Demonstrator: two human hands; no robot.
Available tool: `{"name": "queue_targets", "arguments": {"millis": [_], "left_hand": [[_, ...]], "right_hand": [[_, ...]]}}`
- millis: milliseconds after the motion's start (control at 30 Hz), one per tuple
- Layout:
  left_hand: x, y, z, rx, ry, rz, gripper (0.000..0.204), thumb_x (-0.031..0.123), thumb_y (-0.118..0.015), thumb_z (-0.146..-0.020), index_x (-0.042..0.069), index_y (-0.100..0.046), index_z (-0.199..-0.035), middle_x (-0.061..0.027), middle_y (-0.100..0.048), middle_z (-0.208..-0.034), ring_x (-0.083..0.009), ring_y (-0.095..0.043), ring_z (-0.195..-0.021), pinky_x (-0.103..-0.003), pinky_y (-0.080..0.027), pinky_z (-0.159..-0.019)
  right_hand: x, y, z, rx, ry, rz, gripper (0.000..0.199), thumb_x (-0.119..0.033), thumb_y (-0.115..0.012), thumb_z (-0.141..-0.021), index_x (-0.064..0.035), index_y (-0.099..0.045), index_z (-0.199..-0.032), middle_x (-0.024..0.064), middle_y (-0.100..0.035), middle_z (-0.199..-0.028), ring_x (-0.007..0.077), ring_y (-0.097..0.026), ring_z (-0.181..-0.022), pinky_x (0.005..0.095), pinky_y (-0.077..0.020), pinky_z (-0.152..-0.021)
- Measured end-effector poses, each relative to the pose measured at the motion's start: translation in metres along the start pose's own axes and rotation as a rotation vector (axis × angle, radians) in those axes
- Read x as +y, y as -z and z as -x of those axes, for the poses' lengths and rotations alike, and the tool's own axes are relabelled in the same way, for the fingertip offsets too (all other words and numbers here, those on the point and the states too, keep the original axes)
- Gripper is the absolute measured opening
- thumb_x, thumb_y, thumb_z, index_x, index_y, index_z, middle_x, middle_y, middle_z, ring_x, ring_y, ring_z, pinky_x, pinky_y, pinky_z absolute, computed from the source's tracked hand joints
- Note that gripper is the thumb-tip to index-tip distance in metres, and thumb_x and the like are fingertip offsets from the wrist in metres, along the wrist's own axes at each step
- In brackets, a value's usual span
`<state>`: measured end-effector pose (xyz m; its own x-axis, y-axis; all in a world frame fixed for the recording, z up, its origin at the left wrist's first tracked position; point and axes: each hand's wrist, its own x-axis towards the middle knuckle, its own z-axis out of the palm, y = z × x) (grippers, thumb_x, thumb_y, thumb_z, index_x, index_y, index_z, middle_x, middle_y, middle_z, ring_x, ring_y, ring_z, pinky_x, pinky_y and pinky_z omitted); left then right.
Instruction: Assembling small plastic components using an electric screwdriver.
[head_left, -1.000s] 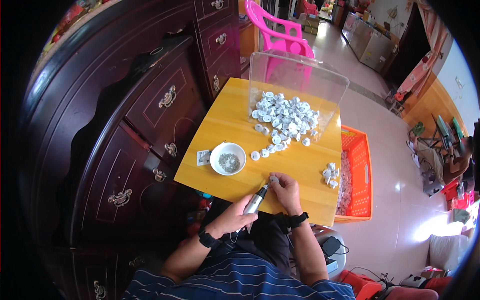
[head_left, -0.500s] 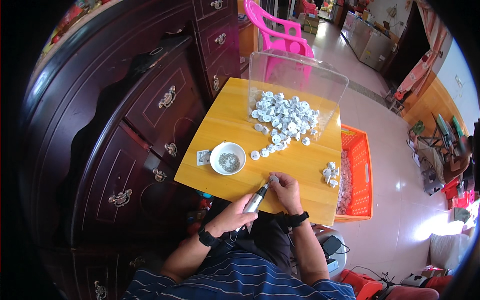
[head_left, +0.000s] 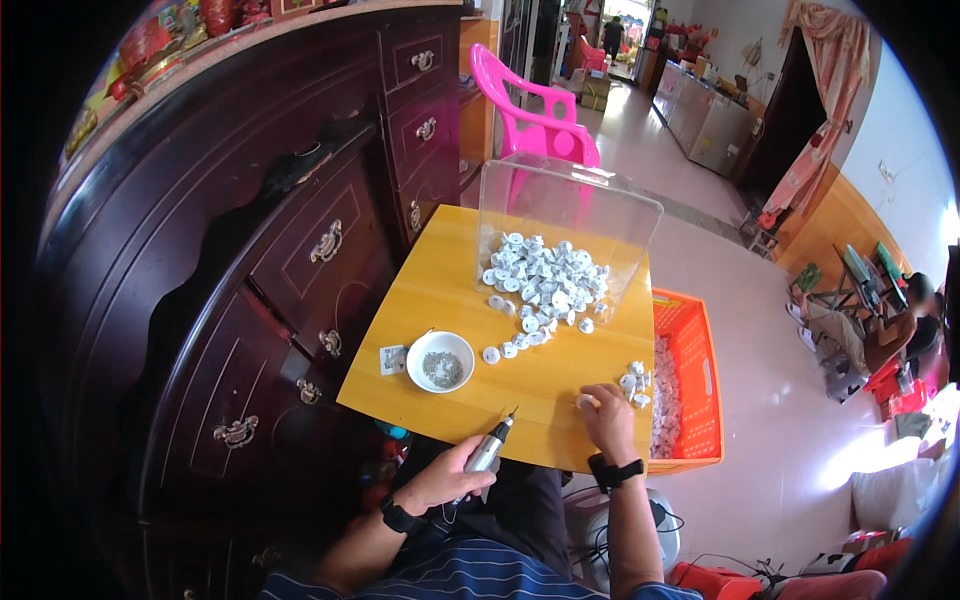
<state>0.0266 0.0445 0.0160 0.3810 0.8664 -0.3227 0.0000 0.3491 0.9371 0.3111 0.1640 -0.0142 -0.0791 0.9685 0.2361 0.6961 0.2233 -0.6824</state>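
My left hand [head_left: 445,475] is wrapped round a silver and black electric screwdriver [head_left: 487,450], its thin bit pointing up over the table's near edge. A small white round plastic part [head_left: 585,401] is pinched in my right hand [head_left: 610,420], low over the table's right side. Just beyond that hand lies a small group of similar white parts [head_left: 636,382]. A large heap of white plastic parts [head_left: 548,275] spreads from a clear plastic bin [head_left: 640,215] tipped on its side. To the left stands a white bowl [head_left: 440,345] of tiny metal screws [head_left: 442,369].
Against the table's right side is an orange crate [head_left: 703,400] with many white parts inside. A dark wooden cabinet [head_left: 290,200] lines the left. Behind the yellow table [head_left: 400,300] stands a pink chair [head_left: 540,130]. A person [head_left: 890,335] sits at far right.
My right hand has moved right with the white part, away from the screwdriver's tip, toward the small group. The left hand still holds the screwdriver. The view has tilted up a little.
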Motion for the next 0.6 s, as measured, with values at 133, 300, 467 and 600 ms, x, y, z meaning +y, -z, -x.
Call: {"name": "queue_targets", "arguments": {"millis": [133,300,467,600], "left_hand": [[-0.007,0.001,0.001,0.001,-0.020,-0.013,0.053,0.004,-0.068,-0.091,0.001,-0.045,-0.139,-0.0028,-0.059,-0.092,-0.0090,-0.058,-0.070,-0.025,-0.051,-0.062],[-0.020,0.002,0.002,-0.045,-0.023,-0.018,0.060,0.007,-0.069,-0.091,0.002,-0.042,-0.145,-0.0044,-0.060,-0.092,-0.0102,-0.060,-0.069,-0.025,-0.052,-0.061],[-0.028,0.005,0.013,-0.027,0.021,-0.082,0.072,0.017,-0.072,-0.088,0.004,-0.038,-0.150,-0.0054,-0.062,-0.091,-0.0101,-0.062,-0.069,-0.025,-0.052,-0.059],[-0.024,0.006,0.024,0.015,0.044,-0.137,0.072,0.018,-0.072,-0.088,0.003,-0.038,-0.151,-0.0065,-0.064,-0.094,-0.0106,-0.063,-0.069,-0.027,-0.053,-0.060]], "right_hand": [[-0.010,0.029,-0.010,0.107,-0.012,0.261,0.020,-0.014,-0.070,-0.085,-0.0081,-0.073,-0.104,0.0150,-0.069,-0.114,0.0376,-0.069,-0.094,0.0451,-0.0562,-0.082],[-0.055,0.008,-0.042,0.035,0.092,0.054,0.023,-0.014,-0.072,-0.084,-0.0096,-0.073,-0.106,0.0144,-0.071,-0.107,0.0362,-0.070,-0.094,0.0440,-0.0563,-0.081],[-0.131,-0.048,-0.067,-0.254,0.295,0.036,0.022,-0.020,-0.071,-0.085,-0.0115,-0.073,-0.105,0.0145,-0.072,-0.104,0.0360,-0.070,-0.093,0.0454,-0.0563,-0.081],[-0.166,-0.103,-0.080,-0.395,0.487,0.210,0.019,-0.020,-0.067,-0.086,-0.0115,-0.074,-0.102,0.0166,-0.072,-0.097,0.0362,-0.071,-0.090,0.0463,-0.0576,-0.078]]}}
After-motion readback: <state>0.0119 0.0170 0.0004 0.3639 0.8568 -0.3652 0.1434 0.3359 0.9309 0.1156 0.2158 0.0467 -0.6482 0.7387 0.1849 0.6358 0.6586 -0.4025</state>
